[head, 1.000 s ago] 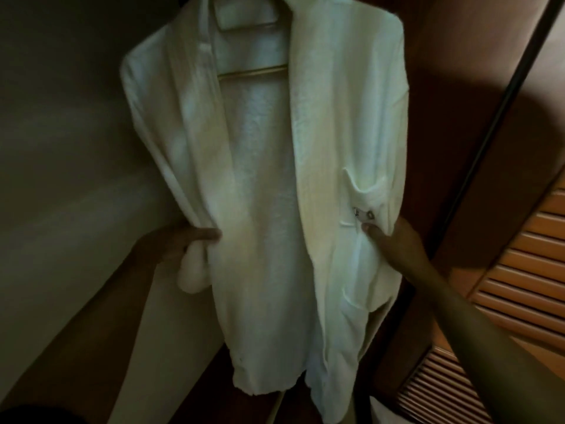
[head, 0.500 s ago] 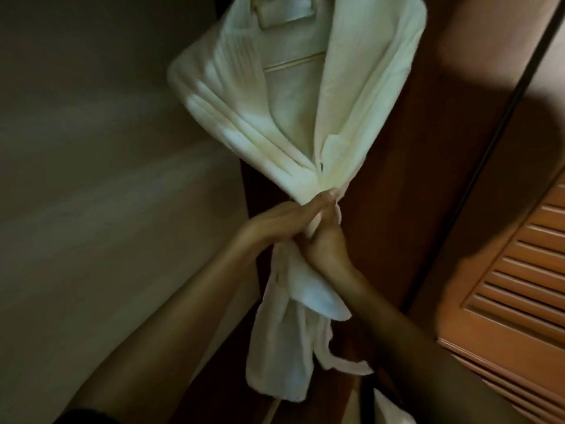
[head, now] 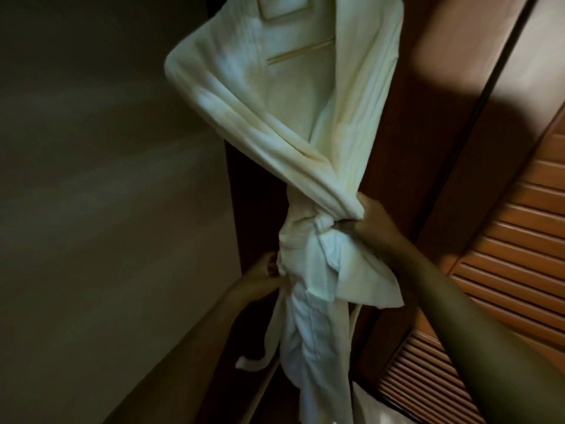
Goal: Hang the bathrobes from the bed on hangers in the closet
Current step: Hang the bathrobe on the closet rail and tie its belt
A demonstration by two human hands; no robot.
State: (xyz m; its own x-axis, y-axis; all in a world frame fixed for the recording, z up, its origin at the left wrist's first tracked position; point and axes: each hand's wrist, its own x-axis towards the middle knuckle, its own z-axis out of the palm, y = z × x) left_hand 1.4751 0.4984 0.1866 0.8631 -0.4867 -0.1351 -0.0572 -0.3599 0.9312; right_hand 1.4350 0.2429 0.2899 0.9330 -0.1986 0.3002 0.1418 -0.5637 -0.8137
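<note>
**Friend:** Where's the bathrobe [head: 275, 133]?
**Me:** On its hanger [head: 299, 52] in the closet [head: 406, 117]. My right hand [head: 371, 223] clenches the bunched waist; my left hand [head: 260, 273] pinches its side.
**Friend:** Handling?
**Me:** Soft, bulky, limp, I judge; the waist holds best. The louvred door [head: 504, 270] sits close right, the wall [head: 107, 209] left: little room.

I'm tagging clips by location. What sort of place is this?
Probably a bedroom or hotel closet: a white bathrobe hangs on a wooden hanger in a dark wood recess, beside a louvered door.
</note>
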